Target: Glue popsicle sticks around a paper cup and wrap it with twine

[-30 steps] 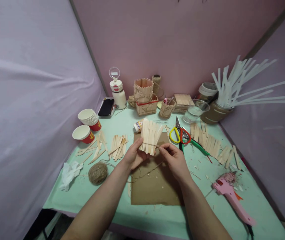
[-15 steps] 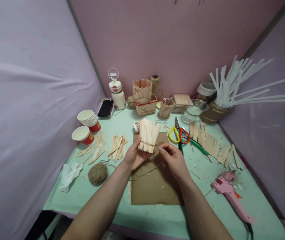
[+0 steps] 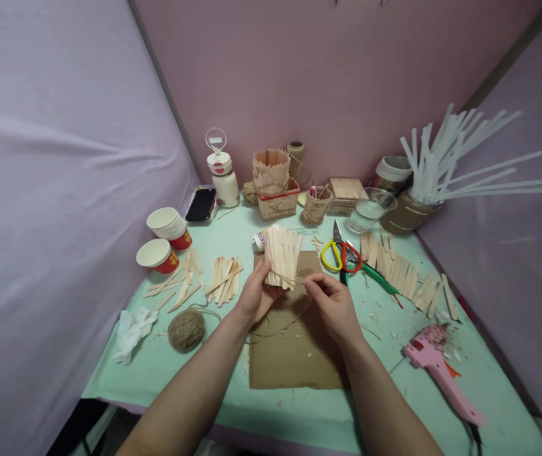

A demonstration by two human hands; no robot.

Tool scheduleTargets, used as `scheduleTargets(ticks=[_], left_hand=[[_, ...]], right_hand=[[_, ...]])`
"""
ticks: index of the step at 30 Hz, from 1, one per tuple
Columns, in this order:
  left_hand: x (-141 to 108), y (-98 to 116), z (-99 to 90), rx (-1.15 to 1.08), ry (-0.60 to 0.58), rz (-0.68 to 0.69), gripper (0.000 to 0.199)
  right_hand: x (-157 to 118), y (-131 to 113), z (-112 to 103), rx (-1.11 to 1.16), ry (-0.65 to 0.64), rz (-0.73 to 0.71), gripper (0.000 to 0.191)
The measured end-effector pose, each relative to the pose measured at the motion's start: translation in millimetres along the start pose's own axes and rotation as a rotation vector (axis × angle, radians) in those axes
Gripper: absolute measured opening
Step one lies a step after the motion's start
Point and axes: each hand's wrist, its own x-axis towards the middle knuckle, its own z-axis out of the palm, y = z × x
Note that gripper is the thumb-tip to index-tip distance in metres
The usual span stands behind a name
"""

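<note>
My left hand (image 3: 255,294) is closed around the lower left of a cup-like piece covered in upright wooden craft sticks (image 3: 281,253). Its fingers reach behind the piece, partly hidden. Brown twine (image 3: 283,277) crosses the sticks near their lower ends. My right hand (image 3: 328,297) pinches that twine just right of the piece, and a loose length sags below over the brown cardboard (image 3: 294,361). A ball of twine (image 3: 186,330) lies to the left of my left forearm. Behind the stick piece, a white tube or bottle (image 3: 258,240) is partly covered.
Paper cups (image 3: 157,255) and loose craft sticks (image 3: 225,278) are on the left. Scissors (image 3: 340,253), green-handled pliers (image 3: 379,278) and a pink glue gun (image 3: 444,373) lie to the right. Stick-covered containers (image 3: 271,172), a clear bowl (image 3: 370,212) and a jar of white glue sticks (image 3: 408,212) stand behind.
The stick-covered piece has turned slightly in my left hand, its right-hand sticks now more upright. My right hand has shifted a little to the right with the twine, widening the gap.
</note>
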Motion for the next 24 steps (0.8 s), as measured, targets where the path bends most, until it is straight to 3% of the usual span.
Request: scheduleTargets(ticks=[8, 16, 24], left_hand=[[-2.0, 0.1, -2.2, 0.078, -0.103, 0.052, 0.074], [-3.8, 2.5, 3.0, 0.089, -0.097, 0.022, 0.063], [-3.9, 2.7, 4.7, 0.076, -0.085, 0.013, 0.066]], right_hand=[[-1.0, -4.2, 0.7, 0.006, -0.009, 0.014, 0.027], [0.7, -1.3, 0.8, 0.048, 0.034, 0.083, 0.036], [1.0, -0.8, 1.7, 0.015, 0.035, 0.071, 0.033]])
